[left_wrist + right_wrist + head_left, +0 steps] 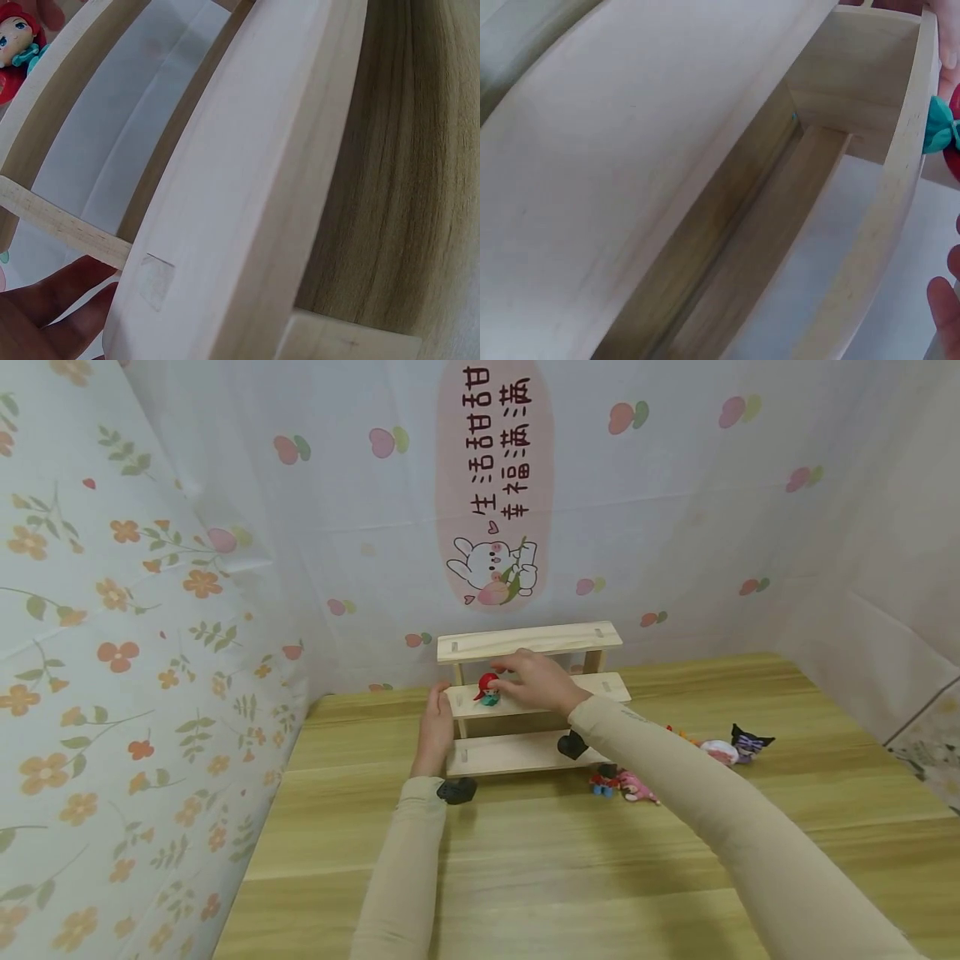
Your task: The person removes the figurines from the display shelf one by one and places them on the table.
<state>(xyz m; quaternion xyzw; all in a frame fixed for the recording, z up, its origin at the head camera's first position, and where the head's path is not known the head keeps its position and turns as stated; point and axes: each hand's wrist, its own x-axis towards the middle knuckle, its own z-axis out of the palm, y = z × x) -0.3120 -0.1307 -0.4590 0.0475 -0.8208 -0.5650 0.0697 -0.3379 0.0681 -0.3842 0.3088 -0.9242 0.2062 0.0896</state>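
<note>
A three-tier wooden shelf (517, 752) stands against the cloth backdrop. My left hand (437, 731) holds the shelf at its left side; in the left wrist view its fingers (64, 296) reach behind the side upright. On the middle tier, near the left end, a mermaid figurine (489, 690) with red hair and a teal tail sits upright. Beside it is my right hand (542, 681), thumb and fingers spread around the figurine's right side. In the right wrist view its fingertips (945, 304) appear apart from the figurine (939, 127).
Several small figurines lie on the wooden table right of the shelf: a red-and-blue one (603, 782), a pink one (637, 787) and a black-eared one (748, 745). My right forearm partly covers others. A patterned cloth (150, 652) hangs along the left and back.
</note>
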